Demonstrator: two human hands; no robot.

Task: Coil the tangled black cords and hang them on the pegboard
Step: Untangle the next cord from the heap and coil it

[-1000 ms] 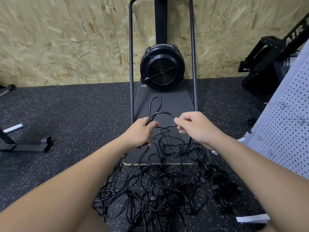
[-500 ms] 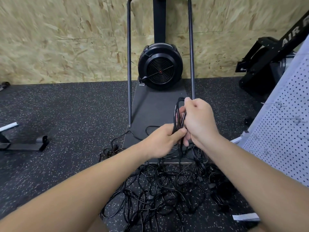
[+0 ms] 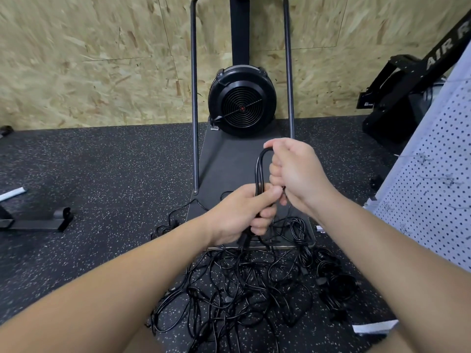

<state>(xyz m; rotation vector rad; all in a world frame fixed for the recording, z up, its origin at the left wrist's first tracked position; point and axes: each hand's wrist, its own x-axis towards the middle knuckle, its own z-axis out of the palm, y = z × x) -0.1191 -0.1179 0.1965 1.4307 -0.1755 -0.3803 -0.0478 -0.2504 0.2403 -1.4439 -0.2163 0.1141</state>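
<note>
My left hand (image 3: pixel 239 215) clamps the coil (image 3: pixel 260 174) at its base so the loops stay gathered; my right hand (image 3: pixel 293 171) grips its top, the tangle (image 3: pixel 242 284) below.

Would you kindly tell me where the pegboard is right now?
In the head view, the pegboard leans at the right edge, beside the right hand and above the tangled cords.

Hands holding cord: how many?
2. The left hand grips the folded cord bundle low; the right hand holds its upper loop. Neither touches the tangled pile on the floor.
</note>
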